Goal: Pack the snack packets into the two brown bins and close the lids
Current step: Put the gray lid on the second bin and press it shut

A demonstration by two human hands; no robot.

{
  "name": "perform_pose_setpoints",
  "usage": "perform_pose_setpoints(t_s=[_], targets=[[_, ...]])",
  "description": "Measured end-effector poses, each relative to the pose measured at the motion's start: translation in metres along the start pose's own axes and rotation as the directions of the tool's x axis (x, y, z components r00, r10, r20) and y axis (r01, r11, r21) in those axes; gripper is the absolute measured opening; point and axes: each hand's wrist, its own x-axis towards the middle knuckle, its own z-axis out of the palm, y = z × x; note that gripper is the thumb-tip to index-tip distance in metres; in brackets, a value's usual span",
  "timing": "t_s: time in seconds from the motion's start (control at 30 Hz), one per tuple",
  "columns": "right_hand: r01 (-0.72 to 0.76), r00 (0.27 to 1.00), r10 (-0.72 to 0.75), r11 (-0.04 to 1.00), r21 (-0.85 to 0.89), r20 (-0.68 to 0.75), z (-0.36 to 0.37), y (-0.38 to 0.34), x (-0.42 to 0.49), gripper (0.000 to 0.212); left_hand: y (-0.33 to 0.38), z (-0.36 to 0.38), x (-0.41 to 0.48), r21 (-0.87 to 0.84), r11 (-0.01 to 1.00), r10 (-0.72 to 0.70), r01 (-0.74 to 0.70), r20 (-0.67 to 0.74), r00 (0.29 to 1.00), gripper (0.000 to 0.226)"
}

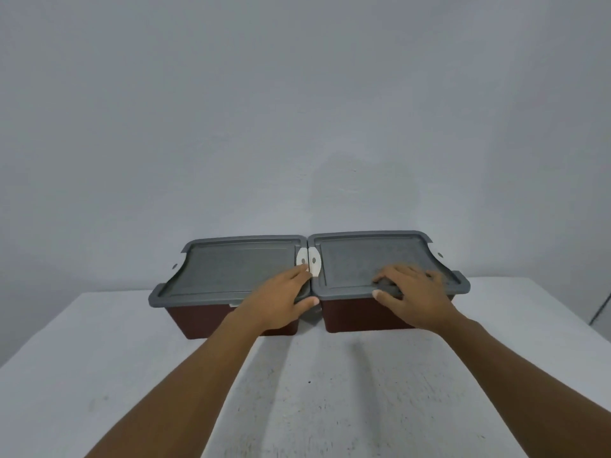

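Note:
Two brown bins stand side by side at the far edge of the table, the left bin (198,320) and the right bin (357,314). Each has a grey lid lying flat on top: the left lid (231,269) and the right lid (357,259). White latches (309,259) meet where the bins touch. My left hand (281,299) lies on the near right corner of the left lid, fingers straight, thumb over the rim. My right hand (413,292) grips the front edge of the right lid, fingers on top and thumb under the rim. No snack packets are in sight.
The bins sit on a white table (314,391) against a plain grey wall (297,110). The table's left edge slants off at the left, and a dark strip (600,309) shows past its right edge.

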Motion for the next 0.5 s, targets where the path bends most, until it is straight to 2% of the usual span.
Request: perform_pose_setpoints(t_s=[0.17, 0.3, 0.37, 0.5], targets=[[0.077, 0.996, -0.075, 0.996, -0.054, 0.041, 0.015, -0.047, 0.014, 0.059, -0.021, 0.002, -0.013, 0.172, 0.984, -0.029, 0.037, -0.046, 0.999, 0.076], [0.081, 0.993, -0.090, 0.990, -0.114, -0.074, 0.031, -0.056, 0.016, 0.067, -0.026, 0.006, -0.011, 0.179, 0.984, -0.016, 0.029, -0.077, 0.997, 0.083], [0.035, 0.994, -0.046, 0.993, -0.113, -0.095, 0.034, -0.056, 0.014, 0.069, -0.026, 0.009, -0.008, 0.178, 0.983, -0.028, 0.046, -0.100, 0.995, 0.076], [-0.077, 0.990, 0.066, 0.994, -0.080, -0.127, 0.041, -0.070, 0.005, 0.056, -0.022, 0.017, -0.010, 0.191, 0.976, -0.083, 0.107, -0.130, 0.988, 0.072]])
